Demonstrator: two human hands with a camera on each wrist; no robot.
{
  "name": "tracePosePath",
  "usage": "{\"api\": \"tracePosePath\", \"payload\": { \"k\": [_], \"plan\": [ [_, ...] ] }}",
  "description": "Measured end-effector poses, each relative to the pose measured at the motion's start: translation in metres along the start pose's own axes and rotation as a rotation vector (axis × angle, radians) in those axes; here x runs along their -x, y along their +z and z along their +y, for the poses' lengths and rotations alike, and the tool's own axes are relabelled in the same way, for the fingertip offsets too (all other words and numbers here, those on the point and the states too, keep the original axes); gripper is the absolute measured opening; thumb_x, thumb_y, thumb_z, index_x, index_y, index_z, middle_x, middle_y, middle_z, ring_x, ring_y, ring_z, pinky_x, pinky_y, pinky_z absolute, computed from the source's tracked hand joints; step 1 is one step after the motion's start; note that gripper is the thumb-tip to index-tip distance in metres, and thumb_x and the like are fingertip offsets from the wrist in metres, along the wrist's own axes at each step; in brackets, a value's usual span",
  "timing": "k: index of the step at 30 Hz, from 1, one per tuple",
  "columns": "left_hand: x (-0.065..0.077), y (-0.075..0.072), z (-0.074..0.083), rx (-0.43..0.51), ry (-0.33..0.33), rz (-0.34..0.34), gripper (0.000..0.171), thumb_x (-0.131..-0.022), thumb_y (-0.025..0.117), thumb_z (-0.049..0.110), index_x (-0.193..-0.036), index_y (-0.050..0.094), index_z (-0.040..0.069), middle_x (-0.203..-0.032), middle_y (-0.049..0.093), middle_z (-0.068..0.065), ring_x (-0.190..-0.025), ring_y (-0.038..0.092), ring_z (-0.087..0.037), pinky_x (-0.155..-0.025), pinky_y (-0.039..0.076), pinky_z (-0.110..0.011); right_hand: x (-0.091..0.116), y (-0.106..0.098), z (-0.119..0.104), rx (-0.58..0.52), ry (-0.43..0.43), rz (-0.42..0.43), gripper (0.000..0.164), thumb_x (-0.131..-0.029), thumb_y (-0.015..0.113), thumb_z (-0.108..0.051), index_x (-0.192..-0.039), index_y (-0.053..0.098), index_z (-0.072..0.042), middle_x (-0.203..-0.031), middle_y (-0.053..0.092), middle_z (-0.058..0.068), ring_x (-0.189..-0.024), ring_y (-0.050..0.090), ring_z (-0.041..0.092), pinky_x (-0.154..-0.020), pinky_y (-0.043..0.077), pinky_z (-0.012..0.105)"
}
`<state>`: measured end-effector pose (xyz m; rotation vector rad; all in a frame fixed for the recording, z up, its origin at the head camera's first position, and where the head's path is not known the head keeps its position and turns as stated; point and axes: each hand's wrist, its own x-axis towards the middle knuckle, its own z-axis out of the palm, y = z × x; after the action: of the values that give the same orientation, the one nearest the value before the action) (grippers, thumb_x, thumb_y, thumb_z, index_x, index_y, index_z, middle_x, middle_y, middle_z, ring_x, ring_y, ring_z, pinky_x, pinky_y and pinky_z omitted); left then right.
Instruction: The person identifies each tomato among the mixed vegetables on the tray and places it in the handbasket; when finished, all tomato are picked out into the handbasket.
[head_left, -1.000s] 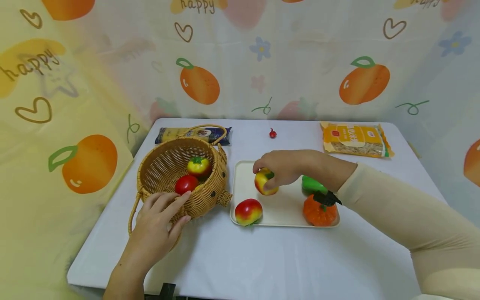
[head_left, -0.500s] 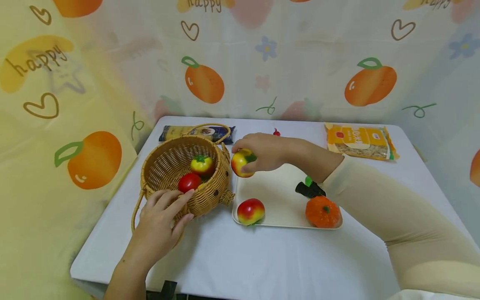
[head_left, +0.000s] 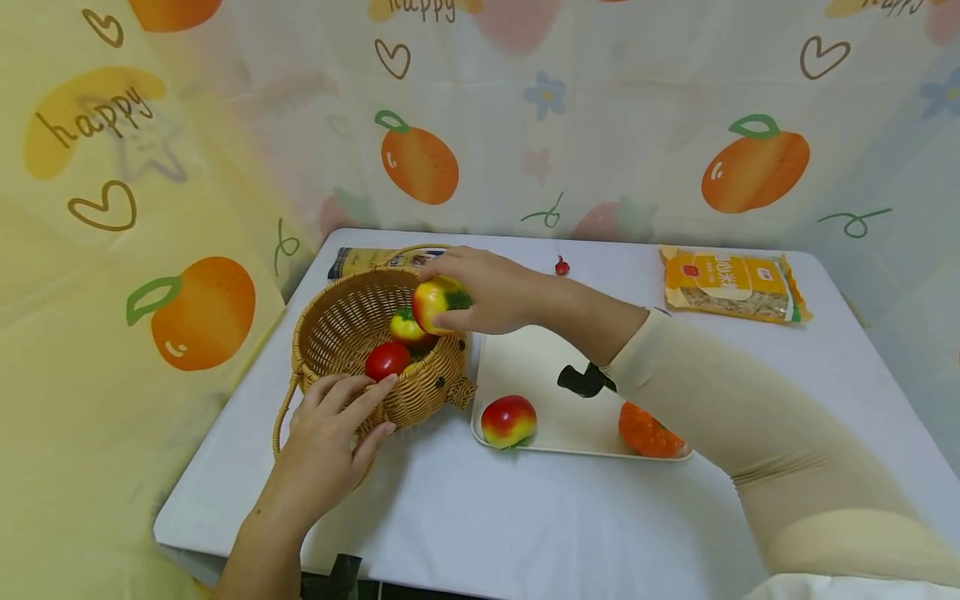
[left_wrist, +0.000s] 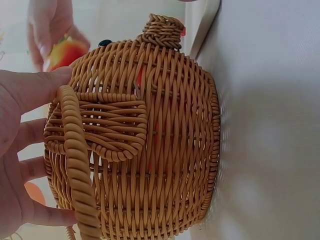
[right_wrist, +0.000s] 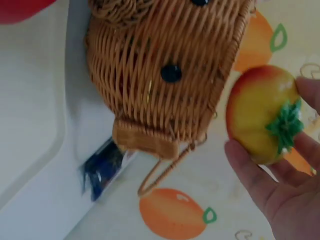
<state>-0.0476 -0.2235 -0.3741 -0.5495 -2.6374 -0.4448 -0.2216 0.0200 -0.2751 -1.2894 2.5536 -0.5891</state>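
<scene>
My right hand point(head_left: 487, 292) holds a yellow-and-red toy fruit point(head_left: 433, 307) with a green leafy top, above the right rim of a wicker basket point(head_left: 337, 321). In the right wrist view, thumb and fingers pinch the fruit point(right_wrist: 260, 112) beside the basket point(right_wrist: 150, 75). My left hand point(head_left: 318, 450) grips the basket's near rim; in the left wrist view its fingers pass behind the wicker wall point(left_wrist: 165, 140), near a looped handle point(left_wrist: 77, 160). Inside the basket lie a red fruit point(head_left: 387, 360) and another yellow-red fruit point(head_left: 407, 330), partly hidden by the held one.
A cream tray point(head_left: 555, 375) right of the basket carries a red-yellow fruit point(head_left: 509, 421) and an orange pumpkin point(head_left: 647, 432), partly behind the right sleeve. Behind stand a blue-and-yellow packet point(head_left: 360, 261), a small red item point(head_left: 562, 266) and an orange bag point(head_left: 735, 283).
My right hand has lifted the yellow-and-red fruit off the tray and carried it left to above the basket's rim. My left hand has kept its hold on the basket.
</scene>
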Motion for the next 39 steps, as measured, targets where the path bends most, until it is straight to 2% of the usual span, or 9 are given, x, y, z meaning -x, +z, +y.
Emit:
{"api": "tracePosePath", "payload": {
  "k": [3, 5, 11, 17, 21, 27, 34, 39],
  "plan": [
    [0.000, -0.001, 0.000, -0.003, 0.001, -0.001, 0.058, -0.084, 0.084, 0.022, -0.139, 0.065, 0.020, -0.121, 0.064, -0.011, -0.120, 0.049, -0.040, -0.093, 0.046, -0.064, -0.009, 0.008, -0.008, 0.003, -0.039, 0.059, 0.058, -0.098, 0.066, -0.041, -0.149, 0.049, -0.019, -0.153, 0.046, 0.002, -0.140, 0.044, 0.021, -0.116, 0.040, 0.041],
    [0.000, -0.001, 0.000, -0.004, 0.003, 0.001, 0.058, -0.084, 0.084, 0.021, -0.139, 0.065, 0.020, -0.121, 0.064, -0.011, -0.119, 0.049, -0.040, -0.092, 0.046, -0.064, -0.014, 0.014, -0.012, 0.011, -0.051, 0.065, 0.058, -0.098, 0.066, -0.042, -0.149, 0.049, -0.018, -0.151, 0.047, 0.002, -0.137, 0.046, 0.020, -0.115, 0.041, 0.039],
    [0.000, 0.000, 0.001, -0.001, 0.003, -0.002, 0.059, -0.084, 0.084, 0.021, -0.139, 0.064, 0.019, -0.121, 0.064, -0.011, -0.119, 0.050, -0.040, -0.092, 0.047, -0.064, -0.024, 0.026, -0.020, 0.047, -0.036, -0.032, 0.060, -0.099, 0.065, -0.045, -0.152, 0.046, -0.023, -0.153, 0.044, 0.002, -0.133, 0.052, 0.019, -0.114, 0.044, 0.037],
    [0.000, 0.000, 0.001, -0.008, -0.003, -0.006, 0.058, -0.084, 0.084, 0.021, -0.139, 0.065, 0.019, -0.122, 0.064, -0.011, -0.120, 0.049, -0.040, -0.094, 0.046, -0.064, -0.028, 0.035, -0.023, 0.103, -0.121, -0.078, 0.058, -0.100, 0.065, -0.040, -0.151, 0.047, -0.022, -0.148, 0.046, 0.002, -0.126, 0.055, 0.016, -0.109, 0.047, 0.030],
    [0.000, 0.001, 0.001, -0.004, 0.000, -0.002, 0.058, -0.084, 0.084, 0.021, -0.138, 0.065, 0.018, -0.122, 0.064, -0.011, -0.120, 0.050, -0.040, -0.094, 0.046, -0.063, -0.029, 0.039, -0.023, 0.135, -0.149, -0.087, 0.056, -0.100, 0.064, -0.038, -0.151, 0.047, -0.022, -0.148, 0.046, 0.003, -0.122, 0.056, 0.017, -0.106, 0.049, 0.031],
    [-0.001, 0.002, 0.001, -0.005, 0.004, -0.001, 0.057, -0.083, 0.084, 0.021, -0.138, 0.065, 0.017, -0.122, 0.064, -0.011, -0.119, 0.050, -0.040, -0.093, 0.046, -0.062, -0.028, 0.042, -0.021, 0.145, -0.147, -0.090, 0.056, -0.100, 0.065, -0.037, -0.151, 0.047, -0.021, -0.151, 0.044, 0.005, -0.129, 0.055, 0.021, -0.109, 0.048, 0.038],
    [-0.001, 0.002, 0.002, 0.001, -0.007, -0.007, 0.058, -0.083, 0.085, 0.021, -0.138, 0.065, 0.018, -0.123, 0.064, -0.011, -0.120, 0.049, -0.039, -0.092, 0.046, -0.064, -0.021, 0.039, -0.019, 0.111, -0.148, -0.078, 0.056, -0.098, 0.068, -0.034, -0.149, 0.051, -0.017, -0.156, 0.039, 0.007, -0.140, 0.046, 0.023, -0.116, 0.041, 0.034],
    [-0.001, 0.003, 0.001, 0.003, -0.006, -0.001, 0.059, -0.082, 0.085, 0.020, -0.138, 0.065, 0.019, -0.122, 0.064, -0.012, -0.119, 0.050, -0.039, -0.093, 0.046, -0.064, -0.010, 0.032, -0.021, 0.157, -0.151, -0.080, 0.057, -0.098, 0.069, -0.036, -0.149, 0.050, -0.019, -0.161, 0.034, 0.008, -0.147, 0.037, 0.026, -0.119, 0.039, 0.038]
  ]
}}
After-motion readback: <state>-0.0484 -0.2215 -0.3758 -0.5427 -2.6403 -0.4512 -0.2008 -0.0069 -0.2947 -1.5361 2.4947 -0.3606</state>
